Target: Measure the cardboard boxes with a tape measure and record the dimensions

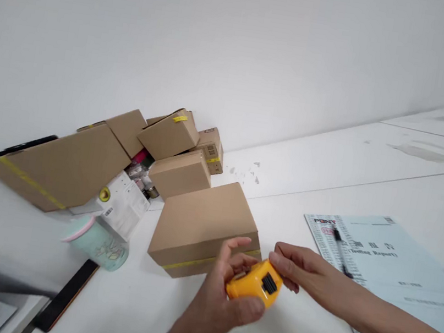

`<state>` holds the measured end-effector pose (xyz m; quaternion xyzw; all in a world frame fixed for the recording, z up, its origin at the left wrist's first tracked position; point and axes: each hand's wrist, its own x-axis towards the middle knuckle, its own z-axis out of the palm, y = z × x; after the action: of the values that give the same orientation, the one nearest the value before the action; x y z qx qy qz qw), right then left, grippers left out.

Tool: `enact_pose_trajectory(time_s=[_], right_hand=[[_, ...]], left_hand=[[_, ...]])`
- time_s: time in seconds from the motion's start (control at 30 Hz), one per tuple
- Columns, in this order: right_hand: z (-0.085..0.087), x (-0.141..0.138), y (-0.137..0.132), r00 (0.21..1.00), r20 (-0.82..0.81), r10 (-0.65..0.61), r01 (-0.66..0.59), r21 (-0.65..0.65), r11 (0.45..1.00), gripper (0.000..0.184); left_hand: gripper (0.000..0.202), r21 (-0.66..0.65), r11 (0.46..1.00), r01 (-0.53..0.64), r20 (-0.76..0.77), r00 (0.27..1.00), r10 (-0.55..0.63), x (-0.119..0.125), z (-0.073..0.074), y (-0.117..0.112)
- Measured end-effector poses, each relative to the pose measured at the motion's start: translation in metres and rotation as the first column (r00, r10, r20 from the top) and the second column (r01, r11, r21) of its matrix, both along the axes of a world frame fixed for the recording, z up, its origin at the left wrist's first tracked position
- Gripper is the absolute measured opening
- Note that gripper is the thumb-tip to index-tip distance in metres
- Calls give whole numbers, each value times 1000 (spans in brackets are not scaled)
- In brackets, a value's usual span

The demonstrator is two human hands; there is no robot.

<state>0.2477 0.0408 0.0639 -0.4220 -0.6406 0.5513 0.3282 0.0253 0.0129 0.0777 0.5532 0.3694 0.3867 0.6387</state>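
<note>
A yellow tape measure point(256, 284) with a black ribbed button on it is in front of me. My left hand point(215, 298) is wrapped round its body, thumb along the lower edge. At its upper right corner, the thumb and fingers of my right hand point(294, 265) are closed in a pinch; whether they grip the tape's end or the case is hidden. Just behind my left hand lies a closed cardboard box point(205, 220) with a strip of yellow tape along its front side.
More cardboard boxes point(181, 171) are stacked against the wall. A mint cup point(99, 245) with a pink rim and a white printed carton point(126, 210) stand at left. At right, a black pen point(341, 248) lies on a pale blue testing report point(395, 262). The white table point(134, 309) has a seam.
</note>
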Motion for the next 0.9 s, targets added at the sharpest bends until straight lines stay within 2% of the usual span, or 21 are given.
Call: enact_pose_trajectory(time_s=[0.07,0.13,0.23,0.33,0.43,0.6,0.73,0.9], right_hand=[[12,-12,16,995,-98,-12,12,-3,1000,62],[21,-17,41,984,-161,-69,76,34,997,63],[18,-17,82,962,-200,-185,195,31,980,61],[2,-21,111,965,-145,-220,226,30,974,61],[-12,-32,121,971,-58,-232,236,64,970,62],[-18,-47,124,968,39,-249,244,98,965,56],[-17,-48,125,950,186,-249,229,125,965,56],[-16,-48,123,945,255,-203,192,70,979,62]], left_hand=[[86,47,988,-148,-44,988,150,-29,16,7],[83,99,945,-311,-119,939,322,-64,35,20],[67,122,895,-429,-149,884,444,-127,57,46],[50,95,871,-481,-186,851,490,-185,63,70],[33,42,859,-510,-234,831,505,-225,58,86],[33,-20,874,-485,-255,848,465,-252,46,95],[34,-48,892,-450,-249,870,426,-259,38,101],[37,-87,917,-389,-256,898,357,-265,30,113]])
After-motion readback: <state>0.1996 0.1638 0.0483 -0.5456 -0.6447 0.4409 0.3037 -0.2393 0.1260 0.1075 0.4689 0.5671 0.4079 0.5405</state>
